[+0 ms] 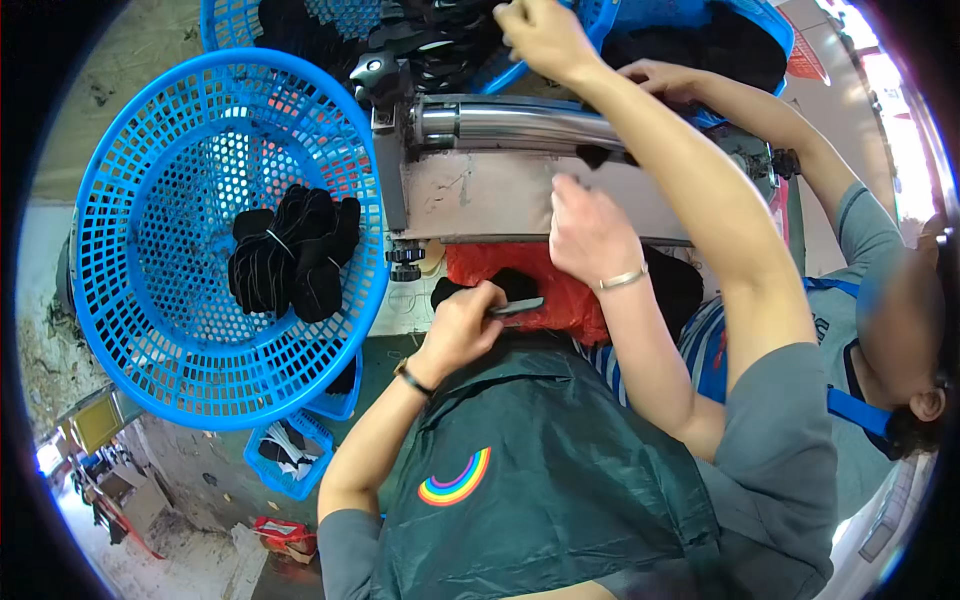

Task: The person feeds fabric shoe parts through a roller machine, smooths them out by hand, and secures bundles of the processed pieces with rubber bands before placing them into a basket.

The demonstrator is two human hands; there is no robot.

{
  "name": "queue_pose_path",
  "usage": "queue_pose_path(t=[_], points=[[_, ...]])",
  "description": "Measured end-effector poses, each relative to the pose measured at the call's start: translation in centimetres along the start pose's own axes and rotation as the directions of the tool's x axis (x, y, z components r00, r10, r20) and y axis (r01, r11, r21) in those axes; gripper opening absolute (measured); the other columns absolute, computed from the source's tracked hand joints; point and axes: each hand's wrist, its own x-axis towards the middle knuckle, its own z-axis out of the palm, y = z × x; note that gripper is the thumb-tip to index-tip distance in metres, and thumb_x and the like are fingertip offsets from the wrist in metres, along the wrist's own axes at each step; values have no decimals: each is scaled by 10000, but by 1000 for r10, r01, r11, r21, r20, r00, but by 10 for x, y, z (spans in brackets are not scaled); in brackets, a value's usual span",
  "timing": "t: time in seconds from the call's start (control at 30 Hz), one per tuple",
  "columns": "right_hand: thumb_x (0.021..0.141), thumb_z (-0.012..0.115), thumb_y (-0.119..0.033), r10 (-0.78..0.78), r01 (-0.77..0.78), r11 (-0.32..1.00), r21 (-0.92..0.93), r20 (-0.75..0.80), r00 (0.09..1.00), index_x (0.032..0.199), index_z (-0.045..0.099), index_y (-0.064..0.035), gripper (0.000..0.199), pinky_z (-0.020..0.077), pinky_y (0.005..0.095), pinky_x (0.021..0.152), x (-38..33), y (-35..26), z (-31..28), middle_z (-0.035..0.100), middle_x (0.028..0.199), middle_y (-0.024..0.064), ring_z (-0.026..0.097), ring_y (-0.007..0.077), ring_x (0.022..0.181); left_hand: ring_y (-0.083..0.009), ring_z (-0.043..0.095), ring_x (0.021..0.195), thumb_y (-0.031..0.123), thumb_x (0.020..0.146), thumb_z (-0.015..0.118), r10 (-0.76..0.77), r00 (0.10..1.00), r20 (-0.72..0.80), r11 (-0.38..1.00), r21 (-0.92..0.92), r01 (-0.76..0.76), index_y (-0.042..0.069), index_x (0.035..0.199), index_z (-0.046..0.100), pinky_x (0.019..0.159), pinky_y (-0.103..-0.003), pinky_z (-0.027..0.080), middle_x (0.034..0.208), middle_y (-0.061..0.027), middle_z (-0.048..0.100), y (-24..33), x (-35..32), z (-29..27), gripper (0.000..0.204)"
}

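My left hand, with a black band at its wrist, is closed around a small flat grey tool; its exact kind does not show. Black cloth lies right beside that hand, over red sheeting. My right arm stretches far across the machine with its metal roller. At the top edge my right hand has its fingers curled, near black items; what they hold, if anything, is hidden. A small black piece sits at the roller's front edge.
A large blue basket at left holds a tied bundle of black cloth. More blue baskets stand behind the machine. At right a co-worker's braceleted hand hovers over the machine's front plate; their other hand is behind the roller.
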Motion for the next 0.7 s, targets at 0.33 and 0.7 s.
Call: queue_pose_path(t=[0.33,0.7], points=[[1006,511,-503,99,-143,989,41,532,841,740,675,11,602,478,310,640,-37,12,-83,634,678,72,567,143,643,-118,686,822,94,958,634,-510,854,109,384,-859,339,-3,1198,581,702,-243,563,928,-72,707,83,67,-38,264],[751,683,-73,237,-179,972,-155,622,747,1029,655,82,319,530,318,759,-1,36,-52,703,930,160,658,196,859,-177,698,914,117,977,620,-369,926,78,626,-716,310,-37,1256,512,785,-303,578,1063,-159,699,69,48,-27,337]])
